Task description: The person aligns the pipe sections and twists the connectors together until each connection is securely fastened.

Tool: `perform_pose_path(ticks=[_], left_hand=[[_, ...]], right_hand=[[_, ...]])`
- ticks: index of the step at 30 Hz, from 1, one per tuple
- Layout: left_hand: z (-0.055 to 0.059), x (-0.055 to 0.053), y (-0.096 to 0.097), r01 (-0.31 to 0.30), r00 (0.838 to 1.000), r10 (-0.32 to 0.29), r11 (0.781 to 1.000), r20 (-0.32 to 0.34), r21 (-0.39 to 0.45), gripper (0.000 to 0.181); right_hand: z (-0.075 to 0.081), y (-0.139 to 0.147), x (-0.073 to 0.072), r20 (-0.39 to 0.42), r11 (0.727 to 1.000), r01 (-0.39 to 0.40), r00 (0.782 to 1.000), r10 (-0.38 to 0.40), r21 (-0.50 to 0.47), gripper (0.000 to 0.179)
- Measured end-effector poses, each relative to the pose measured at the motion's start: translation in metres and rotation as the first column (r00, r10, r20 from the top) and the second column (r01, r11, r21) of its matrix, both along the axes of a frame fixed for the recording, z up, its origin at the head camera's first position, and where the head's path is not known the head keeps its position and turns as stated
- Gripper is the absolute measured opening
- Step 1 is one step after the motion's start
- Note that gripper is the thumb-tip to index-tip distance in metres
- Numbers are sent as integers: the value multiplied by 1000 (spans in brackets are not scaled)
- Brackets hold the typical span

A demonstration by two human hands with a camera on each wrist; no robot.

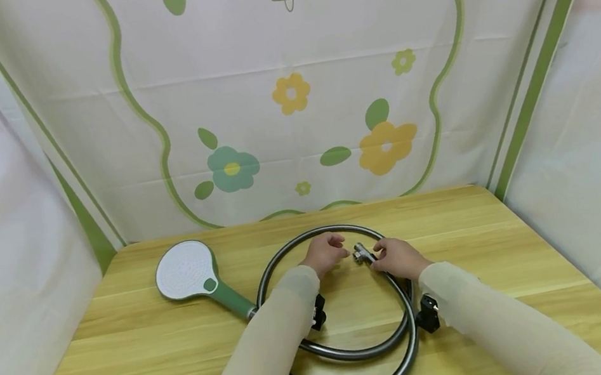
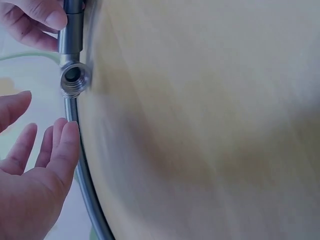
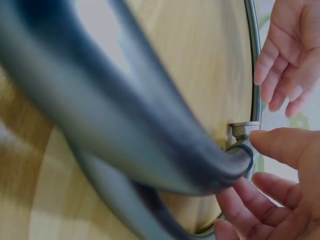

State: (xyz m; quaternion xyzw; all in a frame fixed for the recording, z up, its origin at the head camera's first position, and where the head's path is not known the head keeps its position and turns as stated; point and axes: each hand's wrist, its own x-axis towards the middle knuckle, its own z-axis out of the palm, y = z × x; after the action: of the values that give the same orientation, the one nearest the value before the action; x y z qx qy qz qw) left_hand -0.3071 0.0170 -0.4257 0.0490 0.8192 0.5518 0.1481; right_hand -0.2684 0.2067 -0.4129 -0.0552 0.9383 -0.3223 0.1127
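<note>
A dark grey metallic shower hose (image 1: 358, 354) lies in loops on the table. My right hand (image 1: 400, 258) pinches its end between thumb and fingers, just behind a silver fitting (image 1: 360, 253). In the left wrist view the fitting's threaded mouth (image 2: 74, 82) faces the camera. My left hand (image 1: 324, 254) is apart from the fitting, a small gap to its left, fingers spread loosely with nothing in them. A green shower head (image 1: 230, 300) with a white spray face (image 1: 184, 270) lies at the left, its handle meeting the hose's other end. My left forearm partly hides the hose.
The wooden table (image 1: 128, 359) carries the loops, which pass under both forearms. Behind it hangs a flower-printed cloth (image 1: 251, 79), with more cloth at both sides. Small black wrist devices (image 1: 428, 314) sit close to the hose.
</note>
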Motion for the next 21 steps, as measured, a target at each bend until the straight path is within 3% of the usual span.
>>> perform_pose_path(ticks=[11,15,21], left_hand=[[24,8,-18,46,999,-47,993,5,109,30],[39,17,-33,75,996,-74,997,-55,19,29],[48,29,-61,81,983,-107,982,-151,-168,35]], right_hand=[[11,1,1,-25,999,39,999,-38,22,44],[17,4,2,-60,999,25,998,-23,32,43],[31,12,11,-138,998,-31,990,37,47,47]])
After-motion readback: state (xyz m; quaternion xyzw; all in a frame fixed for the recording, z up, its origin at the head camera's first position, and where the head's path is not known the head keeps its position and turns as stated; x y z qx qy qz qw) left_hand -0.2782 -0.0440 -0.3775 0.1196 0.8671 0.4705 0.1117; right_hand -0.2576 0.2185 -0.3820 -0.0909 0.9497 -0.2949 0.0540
